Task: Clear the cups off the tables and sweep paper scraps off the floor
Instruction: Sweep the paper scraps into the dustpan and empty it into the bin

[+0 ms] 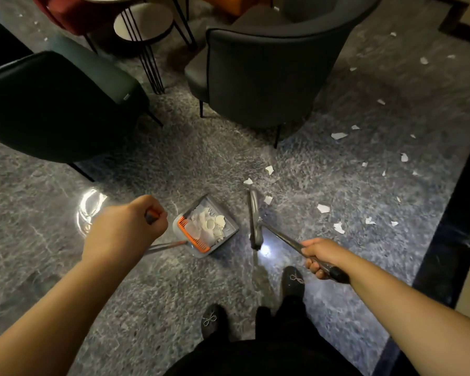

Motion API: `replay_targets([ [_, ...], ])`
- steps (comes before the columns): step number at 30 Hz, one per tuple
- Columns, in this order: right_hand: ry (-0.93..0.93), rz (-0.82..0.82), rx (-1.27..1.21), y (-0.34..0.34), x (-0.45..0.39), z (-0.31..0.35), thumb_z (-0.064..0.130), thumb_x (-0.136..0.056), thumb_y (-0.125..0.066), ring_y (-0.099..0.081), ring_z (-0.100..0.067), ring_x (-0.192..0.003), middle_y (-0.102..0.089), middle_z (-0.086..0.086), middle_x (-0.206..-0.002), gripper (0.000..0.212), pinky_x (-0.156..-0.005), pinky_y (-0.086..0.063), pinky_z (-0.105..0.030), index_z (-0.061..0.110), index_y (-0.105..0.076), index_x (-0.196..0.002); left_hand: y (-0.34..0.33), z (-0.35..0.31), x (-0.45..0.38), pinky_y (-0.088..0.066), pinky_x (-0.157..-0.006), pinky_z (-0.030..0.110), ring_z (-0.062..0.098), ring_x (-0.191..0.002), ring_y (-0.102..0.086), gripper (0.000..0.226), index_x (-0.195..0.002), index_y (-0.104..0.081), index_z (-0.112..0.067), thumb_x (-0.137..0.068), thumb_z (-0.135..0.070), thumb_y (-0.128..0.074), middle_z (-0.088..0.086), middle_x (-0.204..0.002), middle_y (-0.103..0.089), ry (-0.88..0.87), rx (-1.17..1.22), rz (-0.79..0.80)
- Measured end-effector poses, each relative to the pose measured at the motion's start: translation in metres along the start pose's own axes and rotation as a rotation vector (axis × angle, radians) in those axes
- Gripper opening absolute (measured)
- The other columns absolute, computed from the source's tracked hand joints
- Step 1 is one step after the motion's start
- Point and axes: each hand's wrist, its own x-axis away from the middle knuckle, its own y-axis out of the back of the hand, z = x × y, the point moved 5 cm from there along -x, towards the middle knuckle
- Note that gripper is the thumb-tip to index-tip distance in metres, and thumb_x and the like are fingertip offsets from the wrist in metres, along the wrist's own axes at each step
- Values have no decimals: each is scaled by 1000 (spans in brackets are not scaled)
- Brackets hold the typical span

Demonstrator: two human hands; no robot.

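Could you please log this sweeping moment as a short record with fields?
left hand: grips the dustpan handle
right hand: grips the broom handle
dustpan: on the floor, holds white paper scraps
broom head: right of the dustpan
loose scraps: scattered on the floor, mostly right
grey armchair: ahead

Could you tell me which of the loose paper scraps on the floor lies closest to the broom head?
The scrap just right of the broom head's far end; the others lie farther off, toward the chair or out to the right.
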Motion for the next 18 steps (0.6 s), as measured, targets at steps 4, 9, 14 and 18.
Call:
replay_targets([
  [4,-23,-39,-10,76,-3,17,5,-99,-43,-35,-11,-31,-46,-8,-54,22,-36,-30,-13,17,-48,-116,-14,-63,-15,-34,-44,22,16,-50,-51,8,-76,-62,-34,-82,-34,-67,-10,-54,-52,-18,14,-24],
  [9,-29,-105,-20,160,-7,30,5,-99,-40,-35,-12,-31,-46,-9,-55,20,-35,-29,-14,19,-47,-113,-27,-127,-33,-43,-49,28,24,-53,-51,10,-74,-59,-31,-80,-33,-67,-12,-53,-48,4,53,-50],
  [14,-16,-188,19,225,-11,38,1,-98,-40,-35,-14,-30,-46,-8,-47,20,-36,-30,-15,17,-52,-93,-38,-170,-48,-35,-48,24,17,-52,-48,10,-75,-59,-32,-81,-34,-68,-21,-52,-45,-5,92,-64],
  [18,5,-223,69,245,-13,47,1,-97,-41,-35,-15,-31,-44,-9,-53,19,-36,-30,-18,16,-49,-89,-43,-191,-54,-30,-46,22,14,-49,-44,11,-73,-59,-33,-79,-34,-68,-21,-49,-43,0,104,-81],
])
